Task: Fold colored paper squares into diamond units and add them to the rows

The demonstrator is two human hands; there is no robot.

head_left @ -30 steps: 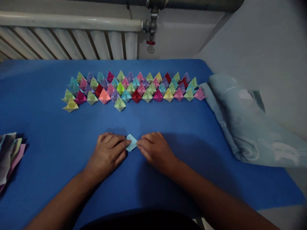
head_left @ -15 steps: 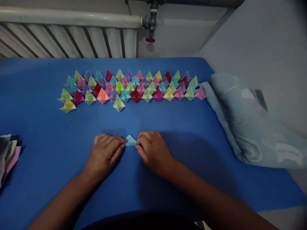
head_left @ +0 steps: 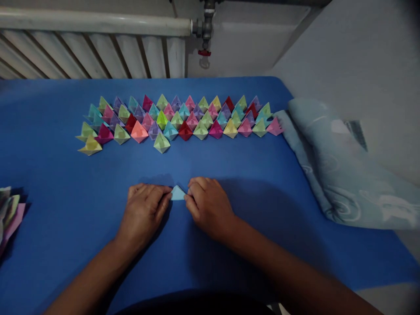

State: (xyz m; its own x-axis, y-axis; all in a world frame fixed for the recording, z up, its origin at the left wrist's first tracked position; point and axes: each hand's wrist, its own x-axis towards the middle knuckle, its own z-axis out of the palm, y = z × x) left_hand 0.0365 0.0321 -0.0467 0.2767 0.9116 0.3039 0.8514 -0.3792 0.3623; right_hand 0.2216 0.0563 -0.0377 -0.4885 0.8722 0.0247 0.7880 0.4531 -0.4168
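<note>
A small light blue folded paper [head_left: 178,193] with a peaked top is held low over the blue tabletop. My left hand [head_left: 144,210] pinches its left corner between thumb and fingers. On the opposite side, my right hand [head_left: 208,204] grips the right corner the same way, fingers curled. Beyond both hands, many coloured origami boats stand in close rows; a pale green boat [head_left: 162,143] sits in front of the nearest row, and a yellow boat [head_left: 90,145] is at the left end.
Loose coloured paper sheets [head_left: 12,218] lie at the left edge of the blue tabletop [head_left: 98,183]. A folded grey-green blanket [head_left: 348,175] covers the right side. Behind the table are a white radiator [head_left: 98,48] and a valve with a red handle [head_left: 204,53].
The light blue paper's front face now looks flatter and more plainly triangular. My hands stay at its two corners, with slight finger movement. The whole view has shifted a little.
</note>
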